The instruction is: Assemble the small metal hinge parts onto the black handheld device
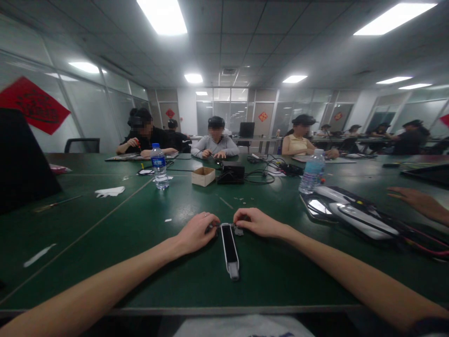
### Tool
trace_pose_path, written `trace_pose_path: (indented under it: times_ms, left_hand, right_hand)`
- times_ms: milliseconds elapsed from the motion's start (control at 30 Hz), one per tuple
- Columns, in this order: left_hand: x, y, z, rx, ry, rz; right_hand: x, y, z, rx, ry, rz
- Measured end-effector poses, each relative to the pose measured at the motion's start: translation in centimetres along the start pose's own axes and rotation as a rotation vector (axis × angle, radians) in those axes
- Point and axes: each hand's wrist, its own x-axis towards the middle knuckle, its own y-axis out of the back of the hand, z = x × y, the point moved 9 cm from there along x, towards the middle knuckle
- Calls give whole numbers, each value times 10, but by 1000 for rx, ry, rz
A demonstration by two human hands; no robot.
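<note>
A long, narrow device (pixel 229 245) with a black face, a pale rim and a grey end piece lies on the green table in front of me. At its far end, my left hand (pixel 199 232) rests on the left side with fingers curled together; a small dark bit shows under the fingertips, too little to name. On the other side, my right hand (pixel 257 222) has its fingers bent in a pinch near the device's top corner. Just below those fingertips lies a small grey piece (pixel 239 231). What the right fingers hold, if anything, is hidden.
Ahead stand a small cardboard box (pixel 203 177), a black box-shaped device (pixel 231 172) with cables, and water bottles (pixel 159 167) (pixel 313 172). A white-and-black appliance (pixel 361 213) lies at right, near another person's hand (pixel 421 203). A dark screen (pixel 24 164) stands at left.
</note>
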Motion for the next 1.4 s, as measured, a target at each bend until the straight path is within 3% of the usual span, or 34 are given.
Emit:
trace_pose_path:
  times_ms: [400, 967, 1400]
  left_hand:
    - [0, 1, 1, 4, -8, -4]
    - [1, -1, -1, 18, -18, 5]
    - [0, -1, -2, 2, -39, 21]
  right_hand:
    - [3, -4, 18, 134, -156, -14]
    - [1, -2, 8, 46, -58, -31]
    - [1, -3, 13, 102, -95, -7]
